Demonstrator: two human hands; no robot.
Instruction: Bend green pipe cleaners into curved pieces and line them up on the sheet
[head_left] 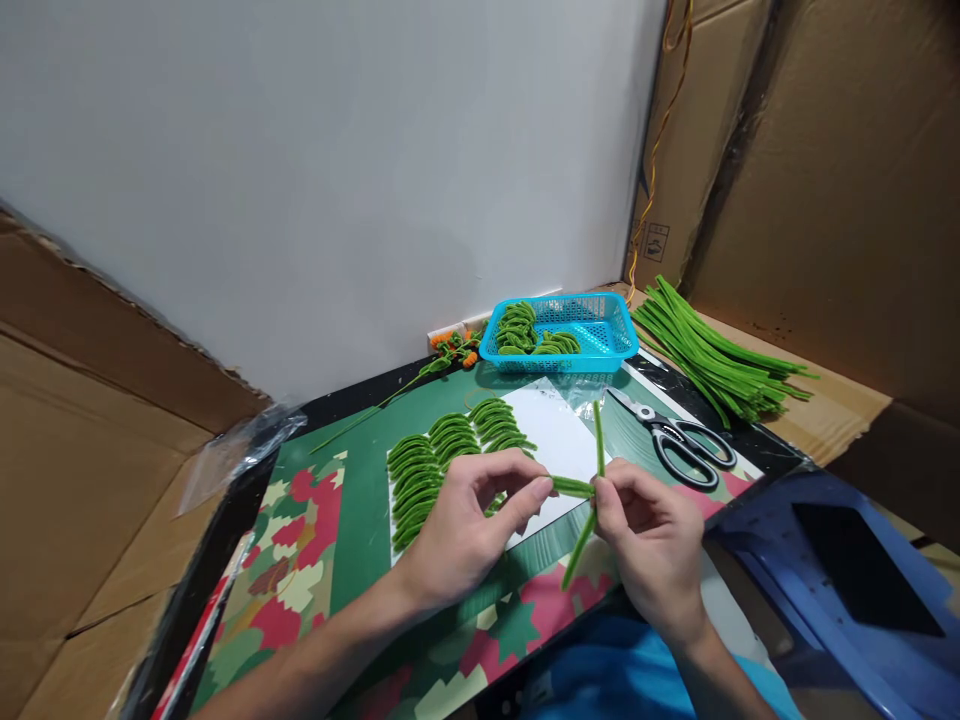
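Note:
Between thumb and fingers, my left hand [480,515] pinches one end of a short green folded pipe cleaner piece [571,486]. My right hand [651,535] is closed where that piece meets a longer green pipe cleaner [599,440], whose ends stick out above and below the fingers. Below and behind my left hand, rows of curved green pipe cleaner pieces [417,490] lie on a white sheet [559,425]. Scissors [679,440] with black and grey handles rest just beyond my right hand.
A blue plastic basket [559,365] at the back holds more green pieces. To its right lies a bundle of green pipe cleaners [712,355]. A green stem with orange bits [450,350] is left of the basket. Cardboard walls [840,180] stand at both sides; a phone-like black slab [866,565] rests lower right.

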